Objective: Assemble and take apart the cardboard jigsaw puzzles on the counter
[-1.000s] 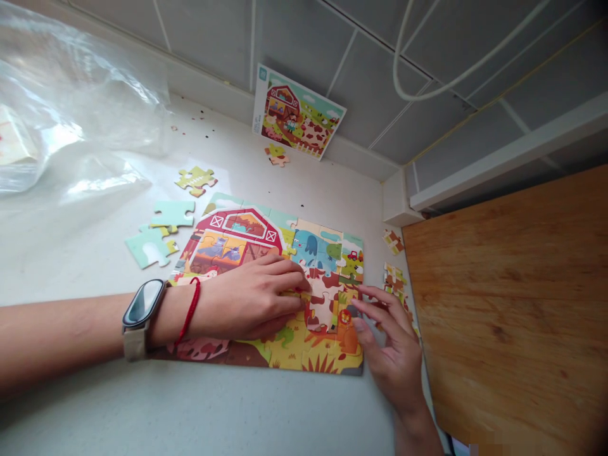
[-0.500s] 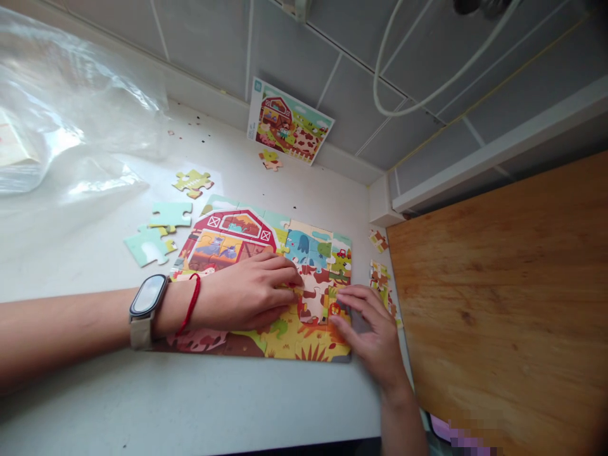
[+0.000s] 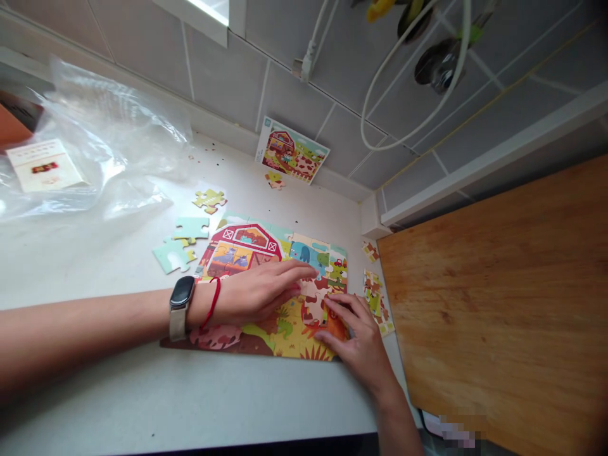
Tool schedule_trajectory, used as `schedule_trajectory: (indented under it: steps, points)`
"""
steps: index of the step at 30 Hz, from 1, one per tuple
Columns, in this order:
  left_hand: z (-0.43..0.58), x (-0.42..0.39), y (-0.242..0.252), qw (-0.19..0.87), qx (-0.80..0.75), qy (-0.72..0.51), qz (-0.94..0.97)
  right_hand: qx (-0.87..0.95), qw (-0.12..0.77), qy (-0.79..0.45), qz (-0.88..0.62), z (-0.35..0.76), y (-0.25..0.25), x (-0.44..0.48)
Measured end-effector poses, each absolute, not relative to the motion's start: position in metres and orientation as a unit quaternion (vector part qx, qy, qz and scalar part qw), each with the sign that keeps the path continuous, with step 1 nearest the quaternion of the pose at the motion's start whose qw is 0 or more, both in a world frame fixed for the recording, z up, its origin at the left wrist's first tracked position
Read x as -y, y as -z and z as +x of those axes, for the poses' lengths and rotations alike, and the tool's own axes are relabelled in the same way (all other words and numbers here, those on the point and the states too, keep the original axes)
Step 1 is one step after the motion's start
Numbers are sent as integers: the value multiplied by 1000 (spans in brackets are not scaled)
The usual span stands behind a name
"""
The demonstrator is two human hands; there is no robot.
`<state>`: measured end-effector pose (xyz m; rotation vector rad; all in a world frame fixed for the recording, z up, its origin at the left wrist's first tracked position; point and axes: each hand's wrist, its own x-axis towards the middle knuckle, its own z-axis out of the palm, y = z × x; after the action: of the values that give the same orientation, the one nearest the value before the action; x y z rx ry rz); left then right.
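Note:
A farm jigsaw puzzle [image 3: 251, 244] with a red barn lies on a white counter, largely covered by my hands and left forearm. My left hand [image 3: 263, 288] is stretched palm down across its middle, fingers extended and the fingertips by the brown-and-white cow pieces [image 3: 314, 309]. At the puzzle's right side, my right hand [image 3: 356, 332] has its thumb and fingers apart, the tips touching near the lower right edge of those cow pieces. An orange lion picture [image 3: 335, 327] shows between thumb and fingers. I see no loose piece lifted in either hand.
Loose jigsaw pieces [image 3: 192, 227] lie left of the puzzle, more pieces [image 3: 375, 294] at its right. A picture card [image 3: 294, 152] leans on the tiled wall. A clear plastic bag [image 3: 123, 126] is at the left; a wooden board [image 3: 494, 285] borders the right. A white cable [image 3: 365, 104] hangs above.
The view has shifted, showing more wall and bag. My left fingers have straightened over the cow pieces. My right hand has moved left, nearer to the cow pieces.

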<state>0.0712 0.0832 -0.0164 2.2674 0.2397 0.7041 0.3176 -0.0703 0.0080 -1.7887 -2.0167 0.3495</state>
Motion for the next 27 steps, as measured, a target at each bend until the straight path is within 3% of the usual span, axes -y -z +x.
schedule_trajectory:
  steps: [6, 9, 12, 19, 27]
  points:
    - [73, -99, 16, 617, -247, -401, 630, 600, 164, -107, -776, 270, -13, 75]
    - [75, -104, 17, 663, -263, -404, 573, 537, 152, -96, -824, 250, -8, 73]
    - [73, -103, 14, 600, -239, -372, 667, 488, 181, -95, -849, 242, -3, 68]
    - [75, -85, 26, 267, -3, -242, 933, 453, 199, -77, -866, 236, -4, 62]
    - [77, -83, 32, 204, 1, -229, 952, 455, 147, -70, -875, 224, -21, 54]
